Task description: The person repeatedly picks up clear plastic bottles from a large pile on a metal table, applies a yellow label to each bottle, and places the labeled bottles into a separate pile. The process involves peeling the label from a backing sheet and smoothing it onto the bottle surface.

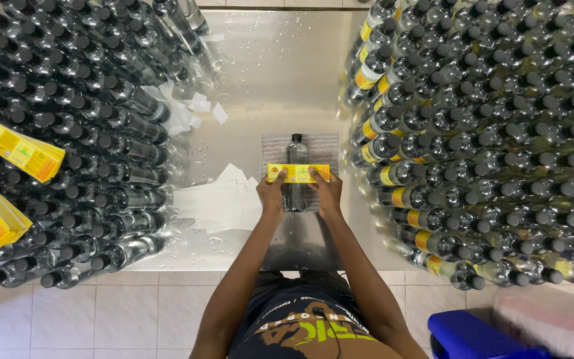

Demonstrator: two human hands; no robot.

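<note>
A clear plastic bottle (295,149) with a black cap lies on a grey cloth pad (323,143) in the middle of a wet steel table (280,73). A yellow label (298,173) stretches across the bottle's body. My left hand (272,194) presses the label's left end and my right hand (327,193) presses its right end, thumbs on top. Both hands rest against the bottle's sides.
Stacked unlabelled bottles (68,133) fill the table's left side, with two bundles of yellow labels (14,149) on top. Labelled bottles (473,133) are piled on the right. White backing slips (217,199) lie left of my hands. A blue crate (473,336) stands on the tiled floor.
</note>
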